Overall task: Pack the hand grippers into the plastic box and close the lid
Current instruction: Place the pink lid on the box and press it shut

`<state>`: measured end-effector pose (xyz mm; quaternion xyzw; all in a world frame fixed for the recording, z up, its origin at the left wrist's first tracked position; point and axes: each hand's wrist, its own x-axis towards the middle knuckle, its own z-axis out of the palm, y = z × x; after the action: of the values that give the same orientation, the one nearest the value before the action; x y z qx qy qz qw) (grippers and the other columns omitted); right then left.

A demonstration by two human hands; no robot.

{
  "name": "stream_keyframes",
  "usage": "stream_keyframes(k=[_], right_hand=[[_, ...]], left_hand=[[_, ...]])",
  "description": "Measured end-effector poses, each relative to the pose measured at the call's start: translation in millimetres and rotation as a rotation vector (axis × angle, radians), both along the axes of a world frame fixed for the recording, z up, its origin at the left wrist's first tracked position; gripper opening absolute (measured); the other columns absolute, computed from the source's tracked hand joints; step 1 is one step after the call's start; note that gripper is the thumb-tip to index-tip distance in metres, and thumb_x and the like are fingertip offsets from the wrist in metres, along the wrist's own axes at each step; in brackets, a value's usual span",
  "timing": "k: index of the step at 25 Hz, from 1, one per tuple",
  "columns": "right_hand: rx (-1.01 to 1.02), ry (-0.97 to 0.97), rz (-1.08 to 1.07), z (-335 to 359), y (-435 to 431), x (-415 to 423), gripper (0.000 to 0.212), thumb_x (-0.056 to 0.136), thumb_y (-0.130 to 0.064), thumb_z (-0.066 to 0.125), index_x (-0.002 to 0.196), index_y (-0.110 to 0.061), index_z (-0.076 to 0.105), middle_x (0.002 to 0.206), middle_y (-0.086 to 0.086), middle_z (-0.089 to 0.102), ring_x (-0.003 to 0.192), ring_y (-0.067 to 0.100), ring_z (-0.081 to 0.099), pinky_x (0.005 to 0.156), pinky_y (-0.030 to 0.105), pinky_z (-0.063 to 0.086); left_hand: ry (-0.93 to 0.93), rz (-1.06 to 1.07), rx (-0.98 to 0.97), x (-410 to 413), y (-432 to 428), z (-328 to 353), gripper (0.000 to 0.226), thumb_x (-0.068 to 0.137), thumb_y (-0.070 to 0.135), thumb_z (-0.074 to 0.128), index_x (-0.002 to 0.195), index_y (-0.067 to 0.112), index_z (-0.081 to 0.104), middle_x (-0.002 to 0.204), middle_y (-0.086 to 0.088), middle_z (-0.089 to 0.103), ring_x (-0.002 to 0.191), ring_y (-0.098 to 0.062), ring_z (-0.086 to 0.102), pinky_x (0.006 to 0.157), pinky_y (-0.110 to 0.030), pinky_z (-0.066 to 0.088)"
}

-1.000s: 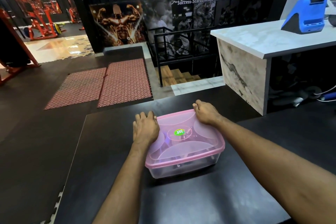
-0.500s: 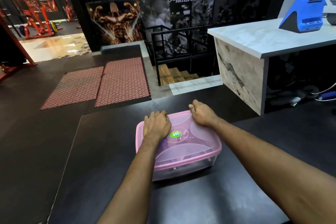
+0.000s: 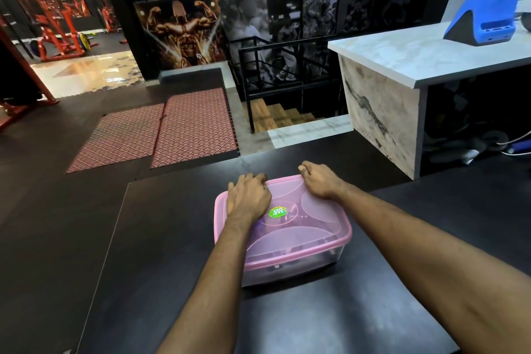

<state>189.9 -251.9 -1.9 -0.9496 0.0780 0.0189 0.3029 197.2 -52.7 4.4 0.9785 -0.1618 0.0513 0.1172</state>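
Since a second ago, both hands are sitting further toward the far edge of the pink lid [image 3: 293,227], the left one having slid from the lid's left side up to its far-left corner. That left hand [image 3: 248,200] is now lying palm-down on the lid with its fingers curling over the far rim, pressing rather than gripping. Opposite it, the right hand [image 3: 320,182] is resting on the far-right corner, fingers bent down over the edge in the same way; the two hands are lying apart, one at each far corner, neither one closed around anything.

Under them the lid is sitting flat on the clear plastic box [image 3: 287,274], with a round green sticker [image 3: 277,212] showing near its middle, just beside the left hand. Dark shapes are showing through the lid and the box wall, too blurred to make out as hand grippers. Box and lid are standing on a black table [image 3: 161,238], toward its far side.

Beyond the table, two red patterned mats [image 3: 161,132] are lying on the dark floor, and a white marble counter [image 3: 408,60] is carrying a blue device [image 3: 488,17] to the right.
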Motion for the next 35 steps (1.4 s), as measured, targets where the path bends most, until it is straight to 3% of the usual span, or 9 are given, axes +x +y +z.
stream_keyframes(k=[4,7,10,13,18,23,26,29,35], right_hand=[[-0.021,-0.023,-0.031,2.2,3.4,-4.7,0.030,0.104,-0.037,0.028,0.089,-0.019,0.049,0.107,0.019,0.066,0.099,0.041,0.061,0.082,0.041,0.045],[-0.075,-0.049,-0.128,13.9,10.5,-17.8,0.037,0.099,-0.038,0.029,0.103,-0.018,0.061,0.114,0.016,0.067,0.103,0.039,0.062,0.087,0.043,0.049],[-0.091,0.081,-0.137,25.1,24.4,-18.1,0.045,0.099,-0.029,0.028,0.122,-0.016,0.064,0.132,0.012,0.061,0.120,0.036,0.056,0.098,0.042,0.046],[-0.081,0.191,-0.083,26.7,37.8,-15.4,0.056,0.092,-0.036,0.025,0.128,-0.014,0.063,0.141,0.012,0.055,0.126,0.033,0.053,0.102,0.042,0.043],[-0.075,0.184,-0.153,18.2,43.6,-11.7,0.050,0.089,-0.036,0.036,0.123,-0.013,0.064,0.135,0.016,0.058,0.119,0.038,0.057,0.096,0.040,0.045],[-0.085,-0.123,-0.309,28.7,45.2,-33.1,0.038,0.088,-0.034,0.043,0.104,-0.012,0.071,0.109,0.018,0.070,0.101,0.039,0.065,0.083,0.038,0.051],[-0.055,0.038,-0.429,36.6,32.5,-50.7,0.045,0.089,-0.040,0.045,0.116,-0.013,0.069,0.119,0.018,0.067,0.109,0.039,0.064,0.088,0.037,0.051],[-0.122,0.264,-0.458,27.8,33.8,-74.3,0.060,0.093,-0.052,0.035,0.129,-0.012,0.062,0.132,0.016,0.061,0.118,0.036,0.060,0.096,0.041,0.050],[-0.028,0.184,-0.521,10.8,44.9,-95.4,0.081,0.097,-0.064,0.018,0.132,-0.002,0.057,0.136,0.024,0.056,0.125,0.041,0.053,0.102,0.048,0.041]], left_hand=[[0.017,-0.002,-0.007,0.2,2.0,-0.2,0.044,0.089,0.018,0.033,0.122,0.027,0.059,0.120,-0.008,0.062,0.116,-0.029,0.051,0.094,-0.046,0.035],[0.049,-0.034,-0.034,-2.8,4.9,3.2,0.048,0.090,0.019,0.031,0.127,0.035,0.058,0.122,-0.005,0.060,0.120,-0.026,0.049,0.097,-0.047,0.034],[0.129,0.026,-0.024,-0.7,8.7,8.2,0.043,0.088,0.027,0.031,0.113,0.023,0.065,0.125,-0.009,0.064,0.118,-0.032,0.055,0.095,-0.047,0.038],[0.175,0.129,0.041,0.6,14.4,8.7,0.057,0.096,0.044,0.023,0.113,0.013,0.068,0.123,-0.018,0.066,0.115,-0.038,0.059,0.096,-0.044,0.043],[0.098,0.172,0.055,0.4,16.7,5.6,0.049,0.095,0.032,0.030,0.107,0.007,0.070,0.116,-0.019,0.069,0.109,-0.037,0.063,0.091,-0.039,0.047],[0.168,0.071,-0.125,-7.4,34.0,18.9,0.046,0.099,0.042,0.031,0.110,0.009,0.060,0.120,-0.024,0.062,0.114,-0.041,0.053,0.094,-0.046,0.042],[0.049,0.345,-0.296,-25.7,74.2,23.5,0.041,0.096,0.037,0.041,0.120,0.006,0.054,0.127,-0.025,0.054,0.121,-0.042,0.046,0.096,-0.049,0.040],[0.265,0.632,-0.349,-59.6,102.2,16.8,0.056,0.098,0.043,0.034,0.131,0.000,0.048,0.134,-0.028,0.053,0.124,-0.044,0.049,0.099,-0.046,0.040],[0.283,0.591,-0.478,-73.8,99.3,5.4,0.065,0.101,0.044,0.023,0.121,-0.007,0.058,0.130,-0.031,0.057,0.121,-0.045,0.052,0.100,-0.045,0.040]])
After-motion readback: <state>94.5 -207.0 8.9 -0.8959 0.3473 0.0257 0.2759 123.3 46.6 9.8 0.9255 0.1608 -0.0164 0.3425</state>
